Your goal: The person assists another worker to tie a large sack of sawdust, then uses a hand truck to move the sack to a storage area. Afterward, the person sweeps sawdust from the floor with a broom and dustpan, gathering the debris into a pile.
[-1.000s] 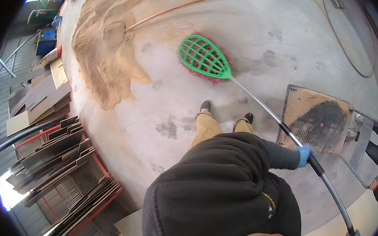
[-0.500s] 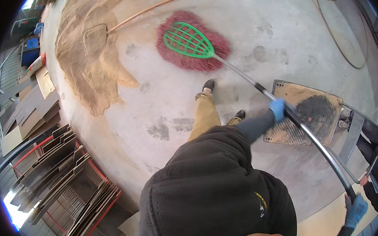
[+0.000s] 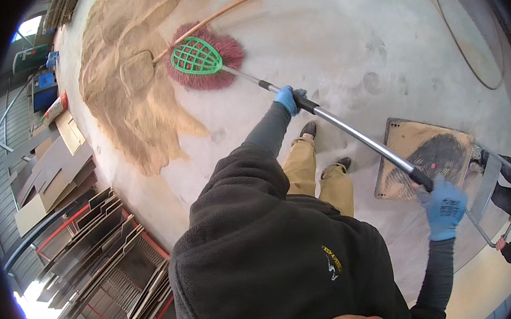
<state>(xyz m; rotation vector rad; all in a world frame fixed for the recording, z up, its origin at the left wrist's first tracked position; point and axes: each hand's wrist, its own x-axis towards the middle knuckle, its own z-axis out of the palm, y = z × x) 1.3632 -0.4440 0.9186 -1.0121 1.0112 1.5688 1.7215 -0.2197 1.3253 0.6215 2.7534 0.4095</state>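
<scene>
My left hand (image 3: 287,100), in a blue glove, is closed round the upper sleeve of a long metal mop pole (image 3: 360,139). Near the pole's other end, my gloved right hand (image 3: 445,206) grips the black end. From the pole's far end spreads a fluffy dark pink mop head (image 3: 231,51) under a green grid frame (image 3: 196,56), lying on the concrete floor. The mop touches or overlaps the wooden handle (image 3: 236,4) of a shovel, whose blade (image 3: 137,72) rests on a heap of sand (image 3: 142,118).
A flat dark-rimmed platform (image 3: 426,153), dusted with sand, lies at right beside a metal frame. Another person's hand (image 3: 500,244) is at that frame. Stacked boards (image 3: 94,258) stand in a red rack at left. A cable (image 3: 462,59) curves along the far right floor.
The mop has swung left to the shovel handle. Both my hands have shifted with the pole, the left one far to the left and the right one up and left.
</scene>
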